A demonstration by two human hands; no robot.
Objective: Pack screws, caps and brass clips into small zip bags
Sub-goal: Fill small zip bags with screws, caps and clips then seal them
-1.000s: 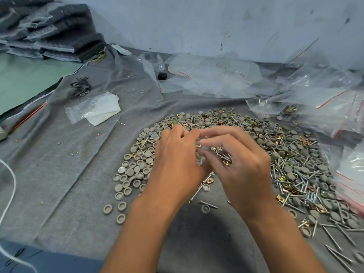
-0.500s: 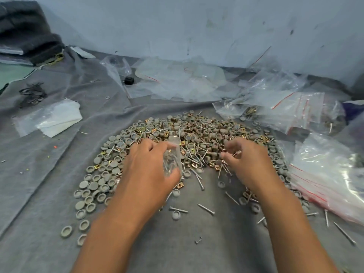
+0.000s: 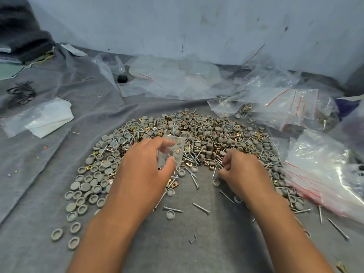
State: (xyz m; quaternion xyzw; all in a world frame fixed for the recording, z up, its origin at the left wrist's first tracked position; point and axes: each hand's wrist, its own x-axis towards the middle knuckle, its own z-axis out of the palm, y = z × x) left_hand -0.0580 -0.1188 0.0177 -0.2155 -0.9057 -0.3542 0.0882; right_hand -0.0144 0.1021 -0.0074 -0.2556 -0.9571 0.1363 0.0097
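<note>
A wide heap of grey caps [image 3: 102,170], silver screws [image 3: 194,177] and brass clips [image 3: 174,185] lies on the grey cloth [image 3: 197,243]. My left hand [image 3: 143,172] holds a small clear zip bag [image 3: 174,150] upright between thumb and fingers, just over the near edge of the heap. A few small parts show through the bag. My right hand [image 3: 243,170] is down in the heap to the right, its fingers curled and pinching at screws; what it holds is hidden.
Filled zip bags with red seal lines [image 3: 323,174] lie at the right, more bags [image 3: 281,107] behind them. Empty clear bags [image 3: 177,77] lie at the back, a white packet [image 3: 47,119] at the left. Loose screws and caps dot the near cloth. A wall stands behind.
My hands were together at the bag a second ago. The right hand has left the bag and dropped into the heap to the right; the left hand keeps holding the bag.
</note>
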